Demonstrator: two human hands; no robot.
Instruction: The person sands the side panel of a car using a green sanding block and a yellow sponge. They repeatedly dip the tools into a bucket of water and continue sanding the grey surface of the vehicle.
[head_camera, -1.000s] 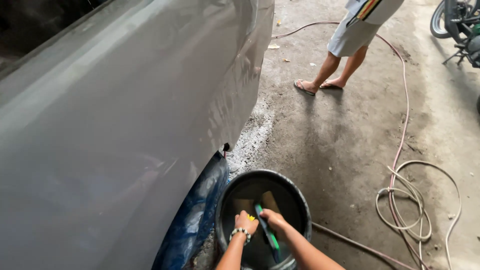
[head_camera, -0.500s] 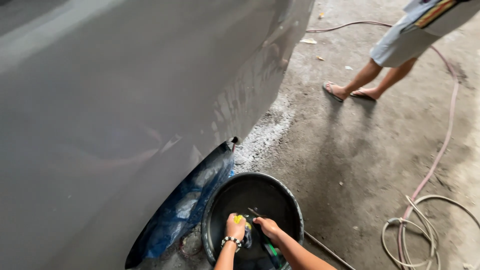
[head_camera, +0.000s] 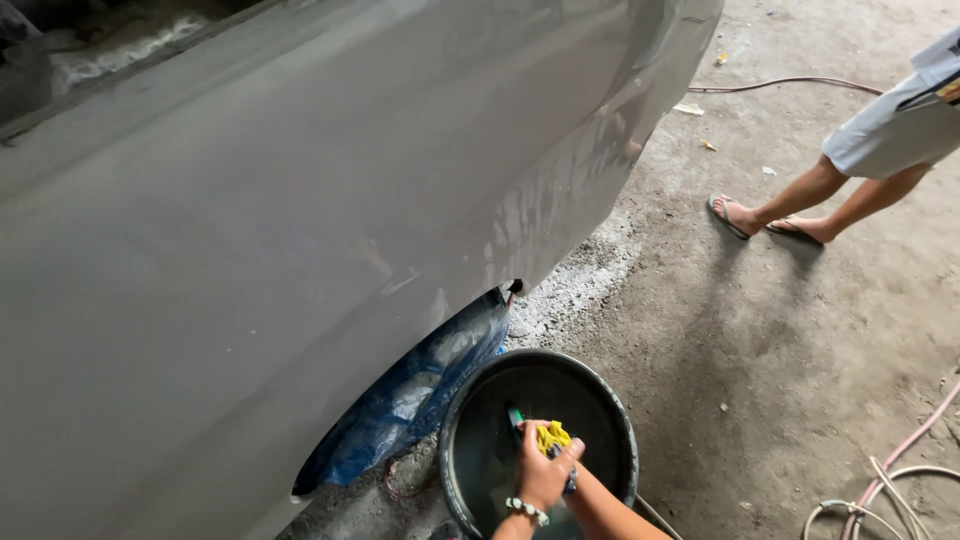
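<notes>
Over the black bucket (head_camera: 460, 440) beside the grey car panel (head_camera: 300, 250), left hand (head_camera: 540, 472) gripped a yellow cloth (head_camera: 551, 436); right hand hidden, grip unreadable.

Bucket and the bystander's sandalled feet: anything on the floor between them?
Head view: only bare concrete floor between the bucket and the feet; hoses lie off to the side.

Bucket (head_camera: 470, 440) stands just right of car panel (head_camera: 300, 250).

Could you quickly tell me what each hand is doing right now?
Left hand: closed on a yellow cloth over the bucket.
Right hand: hidden behind the left; cannot be told.
</notes>
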